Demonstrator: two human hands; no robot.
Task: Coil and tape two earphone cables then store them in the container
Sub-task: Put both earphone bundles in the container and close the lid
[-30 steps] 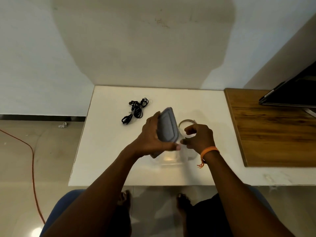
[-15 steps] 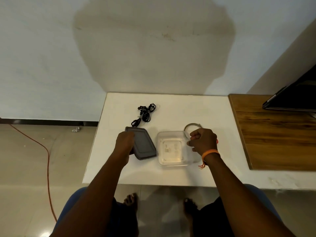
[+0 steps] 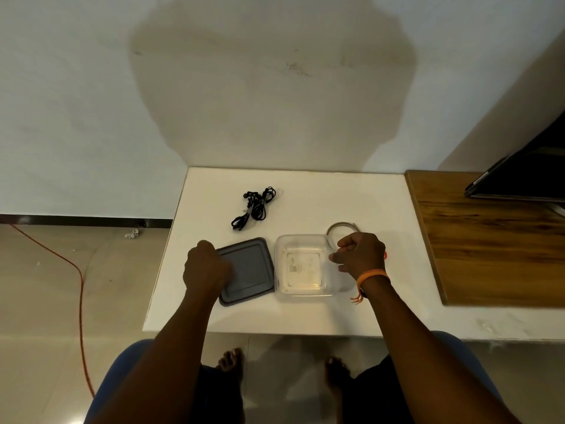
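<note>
A clear square container (image 3: 305, 293) stands open on the white table (image 3: 351, 197). Its grey lid (image 3: 249, 269) lies flat just to the left, and my left hand (image 3: 204, 267) rests on the lid's left edge with fingers curled over it. My right hand (image 3: 360, 252) grips the container's right rim, fingers closed. Black earphone cables (image 3: 255, 206) lie in a loose tangle farther back on the table, untouched. A roll of clear tape (image 3: 342, 229) lies behind the container, partly hidden by my right hand.
A wooden board (image 3: 489, 240) adjoins the table on the right, with a dark screen (image 3: 526, 175) above it. An orange cord (image 3: 78, 289) runs across the floor at left. My feet and a blue seat show below the table's near edge.
My left hand lifted the grey lid off the container, carried it left and laid it flat on the table. The right hand has stayed at the container's rim.
</note>
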